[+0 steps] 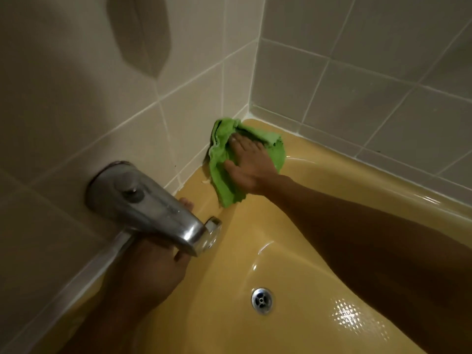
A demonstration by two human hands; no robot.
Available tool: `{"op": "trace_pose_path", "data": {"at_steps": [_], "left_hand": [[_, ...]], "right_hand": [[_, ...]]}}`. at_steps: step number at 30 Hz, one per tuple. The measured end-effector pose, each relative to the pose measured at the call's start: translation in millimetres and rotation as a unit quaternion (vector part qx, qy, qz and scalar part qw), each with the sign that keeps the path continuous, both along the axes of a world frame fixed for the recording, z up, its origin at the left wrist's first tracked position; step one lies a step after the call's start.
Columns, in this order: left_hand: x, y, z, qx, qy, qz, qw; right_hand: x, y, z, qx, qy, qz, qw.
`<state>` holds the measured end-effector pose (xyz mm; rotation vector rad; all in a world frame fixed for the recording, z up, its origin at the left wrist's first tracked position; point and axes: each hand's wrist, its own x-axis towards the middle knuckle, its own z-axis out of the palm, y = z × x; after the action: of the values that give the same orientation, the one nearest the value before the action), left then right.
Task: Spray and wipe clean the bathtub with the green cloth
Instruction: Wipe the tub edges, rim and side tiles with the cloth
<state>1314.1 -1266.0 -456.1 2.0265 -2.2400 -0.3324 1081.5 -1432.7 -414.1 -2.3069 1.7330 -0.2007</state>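
The bathtub [319, 180] is mustard yellow and glossy, set into a tiled corner. A crumpled green cloth [222, 162] lies on the tub's rim near that corner. My right hand [249, 166] presses flat on the cloth with straight fingers. My left hand [158, 261] rests on the tub's near rim under the chrome tap; its fingers reach along the rim behind the tap, and part of the hand is hidden by it. No spray bottle is in view.
A chrome tap [145, 205] juts from the left tiled wall over the tub. A round metal drain [261, 300] sits in the tub floor. Grey-white tiles [357, 85] cover both walls.
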Motion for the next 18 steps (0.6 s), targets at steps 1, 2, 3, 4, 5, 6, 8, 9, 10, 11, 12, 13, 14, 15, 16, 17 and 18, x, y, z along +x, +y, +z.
{"op": "trace_pose_path", "data": {"at_steps": [1, 2, 3, 4, 5, 6, 8, 9, 10, 11, 12, 13, 14, 15, 16, 17, 18], "left_hand": [[-2.2, 2.4, 3.1, 0.001, -0.002, 0.001, 1.0], [-2.8, 5.3, 5.0, -0.013, 0.012, -0.001, 1.0], [-5.0, 8.1, 8.1, -0.021, 0.011, -0.008, 1.0], [-6.7, 9.3, 11.3, -0.027, 0.002, -0.012, 1.0], [-8.4, 10.4, 14.3, -0.024, 0.002, -0.011, 1.0], [-9.9, 11.0, 17.2, -0.023, 0.0, 0.0, 1.0], [-6.9, 11.0, 15.0, -0.03, -0.005, 0.003, 1.0], [-7.0, 10.9, 15.0, -0.034, -0.006, 0.005, 0.999], [-7.9, 11.5, 17.4, -0.04, -0.011, 0.008, 0.999], [-9.1, 11.9, 19.9, -0.05, -0.016, 0.009, 0.999], [-10.7, 12.7, 23.4, -0.053, -0.013, 0.008, 0.998], [-12.2, 13.7, 25.4, -0.052, -0.004, 0.007, 0.999], [-13.8, 16.1, 29.2, -0.059, 0.007, 0.009, 0.998], [-15.7, 19.1, 31.9, -0.074, 0.017, 0.015, 0.997], [-18.2, 22.9, 35.3, -0.086, 0.032, 0.024, 0.995], [-19.8, 26.7, 36.5, -0.098, 0.041, 0.024, 0.994], [-19.8, 31.0, 37.2, -0.107, 0.044, 0.02, 0.993]], "right_hand": [[2.8, 9.5, -0.8, -0.001, -0.013, 0.012, 1.0], [5.1, 18.2, -1.9, -0.002, -0.026, 0.025, 0.999], [6.1, 25.4, -3.6, -0.003, -0.035, 0.039, 0.999], [6.1, 30.2, -4.9, -0.002, -0.04, 0.051, 0.998], [5.0, 32.2, -5.1, -0.001, -0.04, 0.061, 0.997], [3.4, 31.2, -4.0, 0.003, -0.037, 0.068, 0.997], [1.0, 22.9, -1.2, 0.016, -0.037, 0.065, 0.997], [0.4, 16.3, 0.2, 0.02, -0.038, 0.053, 0.998], [-0.2, 7.6, 0.9, 0.02, -0.037, 0.032, 0.999], [-0.6, -2.1, 1.5, 0.017, -0.031, 0.005, 0.999], [-0.1, -11.2, 1.6, 0.012, -0.022, -0.021, 0.999], [1.7, -17.7, 1.4, 0.007, -0.012, -0.041, 0.999], [4.1, -21.0, 1.0, 0.006, -0.008, -0.055, 0.998], [6.6, -22.0, 0.6, 0.009, -0.01, -0.063, 0.998], [8.4, -20.6, 0.8, 0.017, -0.018, -0.068, 0.997], [9.4, -16.2, 2.4, 0.026, -0.029, -0.067, 0.997], [11.0, -9.3, 4.8, 0.035, -0.042, -0.06, 0.997]]}}
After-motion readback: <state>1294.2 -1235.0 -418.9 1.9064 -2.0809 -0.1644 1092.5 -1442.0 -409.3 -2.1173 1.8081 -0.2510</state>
